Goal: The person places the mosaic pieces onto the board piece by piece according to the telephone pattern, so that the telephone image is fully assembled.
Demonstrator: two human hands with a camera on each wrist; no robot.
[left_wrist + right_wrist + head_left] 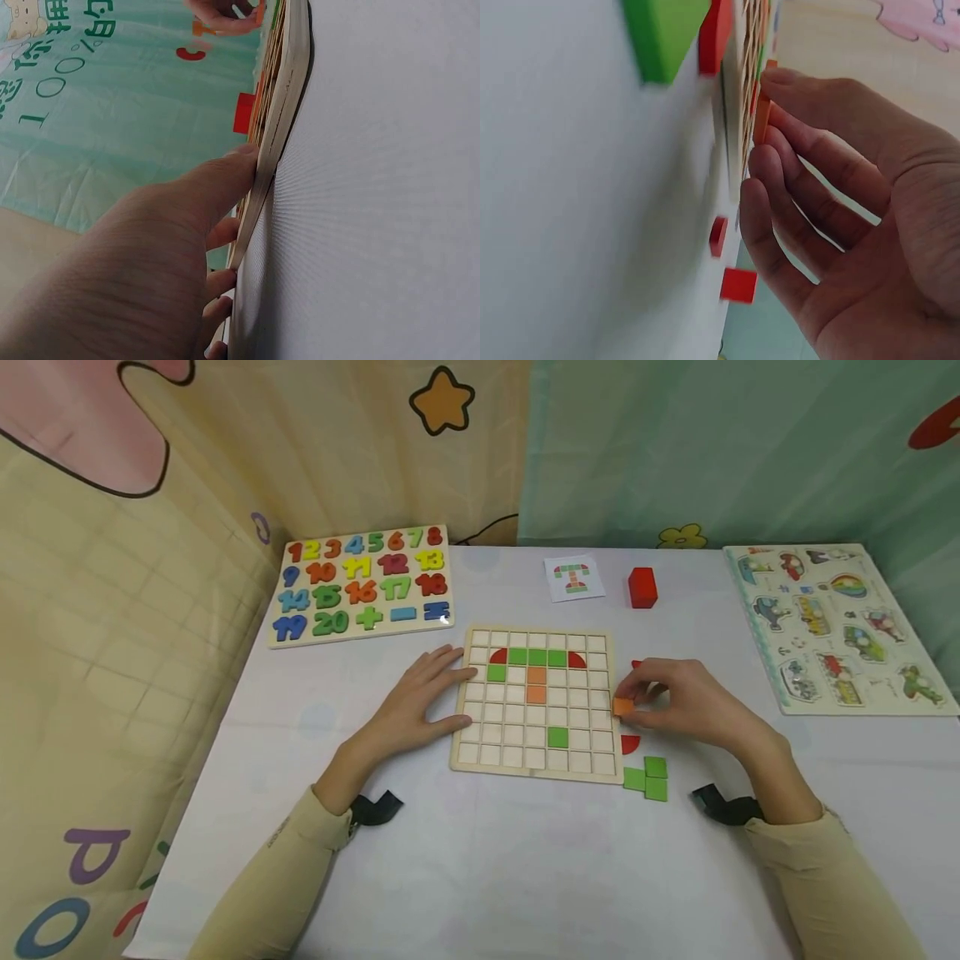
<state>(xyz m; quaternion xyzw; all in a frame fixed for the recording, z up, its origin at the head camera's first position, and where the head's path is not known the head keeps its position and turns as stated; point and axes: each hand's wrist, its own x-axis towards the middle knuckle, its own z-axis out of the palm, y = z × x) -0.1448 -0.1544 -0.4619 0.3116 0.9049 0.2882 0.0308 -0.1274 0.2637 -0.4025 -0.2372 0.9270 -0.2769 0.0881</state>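
A wooden grid board (495,756) lies flat on the table, holding green squares (537,657), two red quarter-round tiles (576,660) and two orange squares (536,685). My left hand (408,702) rests at the board's left edge, thumb and fingers extended against the frame; the left wrist view shows the thumb touching its side. Between the thumb and fingers of my right hand (686,702) an orange square tile (622,706) is pinched at the board's right edge. Just below it are a loose red quarter-round tile (630,744) and several green squares (656,767).
A small picture card (573,578) and a red block (642,588) sit behind the board. A number puzzle (360,581) is at the back left, a picture puzzle (847,627) at the right. Another red piece (718,236) lies beyond the right hand.
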